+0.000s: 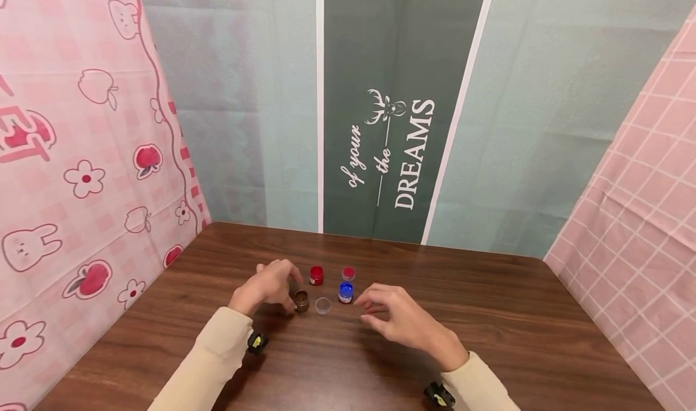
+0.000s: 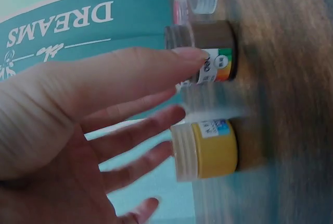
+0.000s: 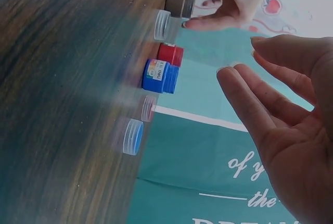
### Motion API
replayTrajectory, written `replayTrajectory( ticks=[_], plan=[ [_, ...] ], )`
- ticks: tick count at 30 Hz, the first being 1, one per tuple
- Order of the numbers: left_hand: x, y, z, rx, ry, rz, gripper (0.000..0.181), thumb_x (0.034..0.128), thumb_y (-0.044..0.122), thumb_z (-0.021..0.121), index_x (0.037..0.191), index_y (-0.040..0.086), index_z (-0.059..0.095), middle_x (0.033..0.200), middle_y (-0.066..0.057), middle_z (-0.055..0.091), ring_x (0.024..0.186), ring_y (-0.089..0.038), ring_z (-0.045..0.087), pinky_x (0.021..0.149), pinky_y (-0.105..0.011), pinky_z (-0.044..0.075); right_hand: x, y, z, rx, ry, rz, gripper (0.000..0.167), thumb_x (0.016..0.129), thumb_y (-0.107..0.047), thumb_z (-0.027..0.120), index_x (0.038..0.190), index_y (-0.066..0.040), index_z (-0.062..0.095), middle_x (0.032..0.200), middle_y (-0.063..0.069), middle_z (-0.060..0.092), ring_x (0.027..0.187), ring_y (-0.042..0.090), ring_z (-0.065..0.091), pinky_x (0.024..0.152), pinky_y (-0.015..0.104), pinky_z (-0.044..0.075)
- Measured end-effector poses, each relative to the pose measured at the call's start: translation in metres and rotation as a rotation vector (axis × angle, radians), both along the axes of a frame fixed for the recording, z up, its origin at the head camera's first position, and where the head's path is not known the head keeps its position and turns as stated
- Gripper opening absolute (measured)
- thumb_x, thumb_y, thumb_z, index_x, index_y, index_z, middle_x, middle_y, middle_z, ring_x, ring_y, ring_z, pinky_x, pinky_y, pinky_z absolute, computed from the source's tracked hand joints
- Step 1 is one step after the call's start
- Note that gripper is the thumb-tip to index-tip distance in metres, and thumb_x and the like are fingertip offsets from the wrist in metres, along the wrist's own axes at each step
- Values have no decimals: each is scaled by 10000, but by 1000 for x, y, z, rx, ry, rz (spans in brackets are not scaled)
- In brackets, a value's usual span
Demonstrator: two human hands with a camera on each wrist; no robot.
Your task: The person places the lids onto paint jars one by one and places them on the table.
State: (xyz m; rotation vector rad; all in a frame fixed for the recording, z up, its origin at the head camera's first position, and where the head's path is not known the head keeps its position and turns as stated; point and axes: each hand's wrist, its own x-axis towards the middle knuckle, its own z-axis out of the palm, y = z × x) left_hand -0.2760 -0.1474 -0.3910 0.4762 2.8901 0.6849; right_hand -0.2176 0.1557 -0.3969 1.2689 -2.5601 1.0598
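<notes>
My left hand (image 1: pixel 273 285) is around the left side of an uncapped brown jar (image 1: pixel 301 301). In the left wrist view its thumb overlaps the brown jar (image 2: pixel 217 39); contact is unclear. Its spread fingers reach toward a yellow jar (image 2: pixel 214 148) with a clear top, mostly hidden in the head view. Relaxed and empty, my right hand (image 1: pixel 402 317) hovers right of an uncapped blue jar (image 1: pixel 345 293). A clear lid (image 1: pixel 322 306) lies between the brown and blue jars.
Behind stand an open red jar (image 1: pixel 316 275) and a red-stained lid (image 1: pixel 348 273). A blue-stained lid (image 3: pixel 133 136) shows in the right wrist view. Curtains hang beyond the wooden table (image 1: pixel 326 362) and along both sides.
</notes>
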Motion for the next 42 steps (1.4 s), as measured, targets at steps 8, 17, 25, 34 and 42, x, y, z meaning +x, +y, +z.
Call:
replayTrajectory(
  ticks=[8, 17, 25, 34, 42],
  plan=[
    [1, 13, -6, 69, 45, -67, 418, 629, -16, 942, 1012, 49, 789, 1066, -62, 767, 981, -225, 668, 902, -437, 590, -1, -3, -2, 19, -15, 3, 219, 911, -10, 741, 1113, -94, 725, 1079, 36, 723, 976, 111, 733, 864, 248, 607],
    [4, 16, -9, 49, 44, -58, 399, 604, -64, 932, 950, 37, 762, 952, -58, 733, 865, -174, 630, 790, -371, 588, 0, -11, -4, 47, -57, 15, 208, 922, -16, 731, 1125, -56, 719, 1104, 87, 729, 995, 219, 753, 871, 255, 607],
    [5, 19, -13, 12, 41, -41, 368, 620, -80, 921, 928, 34, 755, 969, -81, 731, 884, -181, 641, 787, -390, 591, -5, -27, -11, 131, 7, 8, 185, 922, -18, 728, 1105, 4, 718, 1090, 140, 730, 971, 255, 755, 855, 283, 615],
    [10, 17, 0, 46, 26, -20, 278, 646, -20, 927, 834, 87, 752, 833, -11, 696, 749, -131, 582, 692, -323, 543, -24, -62, -16, 151, -15, -18, 160, 923, -19, 725, 1082, 0, 737, 1060, 121, 751, 977, 226, 742, 861, 266, 605],
    [11, 16, 8, 62, 45, -4, 298, 663, -23, 899, 908, 69, 756, 894, -17, 711, 781, -122, 594, 710, -321, 545, -39, -83, -23, 273, 48, -10, 168, 939, -45, 716, 1102, -59, 753, 1099, 54, 763, 1014, 150, 709, 872, 217, 569]
  ],
)
